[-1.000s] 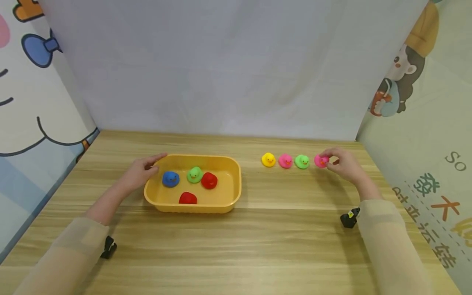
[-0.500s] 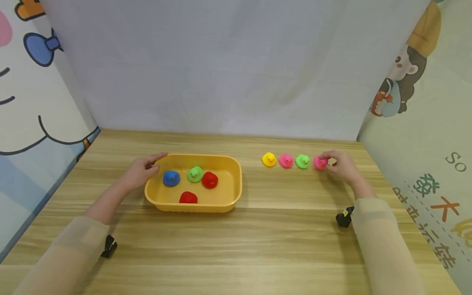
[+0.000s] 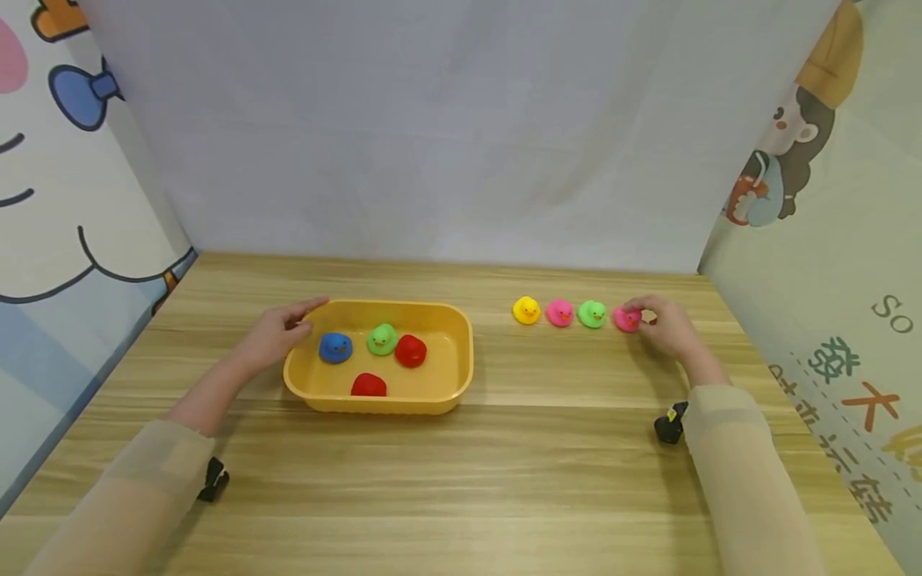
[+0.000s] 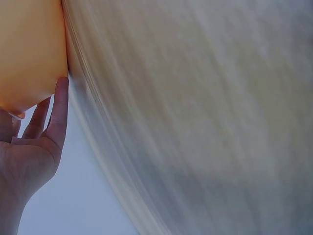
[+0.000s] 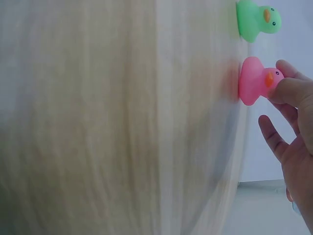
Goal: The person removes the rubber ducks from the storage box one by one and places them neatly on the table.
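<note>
In the head view, my left hand [image 3: 272,342] holds the left end of a yellow-orange plastic tray [image 3: 464,352]. The left wrist view shows its fingers against the outside of the tray [image 4: 32,44]. Inside lie a blue toy duck [image 3: 335,348], a green one [image 3: 382,340] and two red ones [image 3: 410,351]. At the right, my right hand [image 3: 670,326] pinches a pink toy duck [image 5: 252,81] by its head; its base is on the table. To its left stand a green duck [image 3: 592,314], another pink duck [image 3: 559,313] and a yellow duck [image 3: 527,310] in a row.
The wood-grain table [image 3: 461,488] ends at a pale cloth backdrop [image 3: 446,144]. Printed panels flank it, one with a cartoon at left [image 3: 86,208] and one with lettering at right [image 3: 828,280]. Black wrist devices [image 3: 671,424] sit by both sleeves.
My right hand and forearm have shifted slightly left, and the pink duck in it has come down a little, in line with the other ducks. The left hand stays on the tray.
</note>
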`<action>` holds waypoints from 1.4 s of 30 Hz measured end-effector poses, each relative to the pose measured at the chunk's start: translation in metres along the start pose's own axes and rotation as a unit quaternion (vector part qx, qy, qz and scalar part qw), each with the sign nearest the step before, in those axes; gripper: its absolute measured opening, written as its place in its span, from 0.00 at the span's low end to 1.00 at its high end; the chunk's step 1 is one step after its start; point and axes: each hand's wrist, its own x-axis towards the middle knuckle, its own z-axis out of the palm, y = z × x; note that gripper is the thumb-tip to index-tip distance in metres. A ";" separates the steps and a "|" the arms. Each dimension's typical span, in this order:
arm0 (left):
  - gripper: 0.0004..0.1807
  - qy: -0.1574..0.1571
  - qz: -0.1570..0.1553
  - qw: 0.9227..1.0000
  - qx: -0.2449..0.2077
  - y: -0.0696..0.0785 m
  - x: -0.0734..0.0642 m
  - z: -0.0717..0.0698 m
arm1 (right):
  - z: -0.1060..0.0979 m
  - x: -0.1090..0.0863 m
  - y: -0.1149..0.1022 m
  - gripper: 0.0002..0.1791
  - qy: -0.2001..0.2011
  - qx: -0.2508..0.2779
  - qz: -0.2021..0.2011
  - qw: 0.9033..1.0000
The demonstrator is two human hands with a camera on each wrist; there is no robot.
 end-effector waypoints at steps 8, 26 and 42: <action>0.27 -0.001 0.002 1.000 -0.005 -0.002 0.001 0.000 | 0.002 0.003 0.001 0.16 0.005 -0.004 -0.014 1.000; 0.27 0.000 0.005 1.000 0.002 -0.002 0.002 0.000 | -0.012 -0.004 -0.009 0.19 -0.013 0.007 0.010 1.000; 0.27 0.000 -0.001 1.000 0.007 -0.001 0.001 0.000 | -0.028 -0.008 -0.033 0.21 -0.030 0.008 -0.003 1.000</action>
